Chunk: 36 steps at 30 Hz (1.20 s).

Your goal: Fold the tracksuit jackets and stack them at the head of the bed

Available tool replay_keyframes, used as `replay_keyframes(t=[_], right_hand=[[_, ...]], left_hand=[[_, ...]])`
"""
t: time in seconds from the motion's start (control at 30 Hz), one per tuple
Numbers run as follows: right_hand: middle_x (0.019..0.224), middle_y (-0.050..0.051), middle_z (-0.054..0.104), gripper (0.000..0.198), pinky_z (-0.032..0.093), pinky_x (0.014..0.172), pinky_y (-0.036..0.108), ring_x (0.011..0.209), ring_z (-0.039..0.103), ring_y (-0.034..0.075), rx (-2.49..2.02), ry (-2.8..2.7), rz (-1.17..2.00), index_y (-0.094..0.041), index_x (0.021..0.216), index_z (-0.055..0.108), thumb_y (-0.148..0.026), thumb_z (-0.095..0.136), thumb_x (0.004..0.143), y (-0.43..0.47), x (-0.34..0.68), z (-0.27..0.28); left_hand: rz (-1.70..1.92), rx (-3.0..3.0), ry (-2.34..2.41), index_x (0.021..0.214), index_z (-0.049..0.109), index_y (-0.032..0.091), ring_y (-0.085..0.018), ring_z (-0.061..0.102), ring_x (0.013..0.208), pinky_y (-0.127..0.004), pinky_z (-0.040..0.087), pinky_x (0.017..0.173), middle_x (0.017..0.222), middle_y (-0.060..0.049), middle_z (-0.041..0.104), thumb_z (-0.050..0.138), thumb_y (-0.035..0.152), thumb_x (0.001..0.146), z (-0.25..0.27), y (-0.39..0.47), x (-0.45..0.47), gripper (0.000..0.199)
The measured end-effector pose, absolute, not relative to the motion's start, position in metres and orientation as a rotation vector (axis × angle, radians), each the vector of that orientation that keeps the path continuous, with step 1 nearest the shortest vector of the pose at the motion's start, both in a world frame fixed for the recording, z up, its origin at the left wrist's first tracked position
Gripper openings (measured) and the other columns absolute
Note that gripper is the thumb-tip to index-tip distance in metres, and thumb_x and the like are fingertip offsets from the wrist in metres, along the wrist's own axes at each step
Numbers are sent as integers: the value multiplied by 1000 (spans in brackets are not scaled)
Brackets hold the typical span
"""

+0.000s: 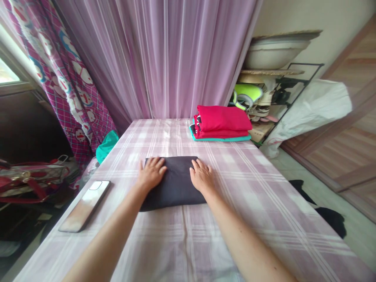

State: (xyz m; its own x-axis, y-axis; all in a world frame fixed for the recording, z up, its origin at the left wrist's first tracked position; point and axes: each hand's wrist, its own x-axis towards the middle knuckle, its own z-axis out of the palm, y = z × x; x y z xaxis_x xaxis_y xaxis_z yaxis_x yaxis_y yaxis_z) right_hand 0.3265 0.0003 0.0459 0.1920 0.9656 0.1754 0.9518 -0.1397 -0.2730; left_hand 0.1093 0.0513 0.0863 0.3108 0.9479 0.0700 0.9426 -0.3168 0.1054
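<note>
A dark folded cloth [176, 184], likely a garment, lies flat as a rectangle on the checked tablecloth [164, 243]. My left hand [152, 172] rests on its left side, fingers spread near the far corner. On the opposite side, my right hand [201, 175] lies over the right edge with its fingers stretched out. Both palms face down and neither hand grips anything. Beyond the right hand sits a stack of folded clothes, with a red folded garment [225, 119] on top and a teal one [223, 139] at the bottom.
A phone [85, 206] lies face down near the table's left edge. Purple curtains [182, 58] hang behind the table. At the right stand a shelf rack with shoes [263, 103] and basins [276, 53], and a white bag [317, 109]. A red-trimmed bag [28, 180] is at left.
</note>
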Motion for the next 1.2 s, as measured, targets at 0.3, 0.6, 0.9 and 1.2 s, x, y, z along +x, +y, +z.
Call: replay_keyframes(t=[0.3, 0.6, 0.9, 1.2], right_hand=[[151, 11, 44, 49, 21, 114, 46, 135, 42, 24, -2160, -1803, 46, -20, 143, 48, -34, 33, 99, 1, 325, 45], [151, 14, 43, 51, 26, 110, 53, 136, 41, 30, -2255, -1732, 37, -21, 143, 48, -41, 37, 97, -9, 328, 56], [119, 16, 66, 64, 46, 87, 37, 106, 64, 28, -2362, -1525, 237, -15, 145, 43, -45, 53, 89, -20, 354, 69], [114, 7, 70, 32, 45, 87, 27, 103, 65, 20, -2164, -1649, 194, -22, 116, 67, -22, 53, 87, -5, 365, 79]], left_hand=[[494, 2568, 1735, 142, 48, 29, -30, 32, 144, -62, 17, 116, 152, -8, 44, 36, 42, 97, 89, 53, 123, 49], [541, 2368, 1791, 141, 49, 26, -32, 29, 145, -60, 21, 115, 155, -11, 40, 43, 48, 93, 54, 44, 115, 54], [960, 1919, 1837, 134, 52, 20, -29, 51, 131, -48, 40, 109, 139, -14, 56, 51, 45, 85, 32, 34, 68, 55], [1163, 1700, 1665, 135, 53, 24, -28, 59, 120, -48, 47, 104, 123, -10, 65, 57, 30, 78, 56, 44, 80, 57]])
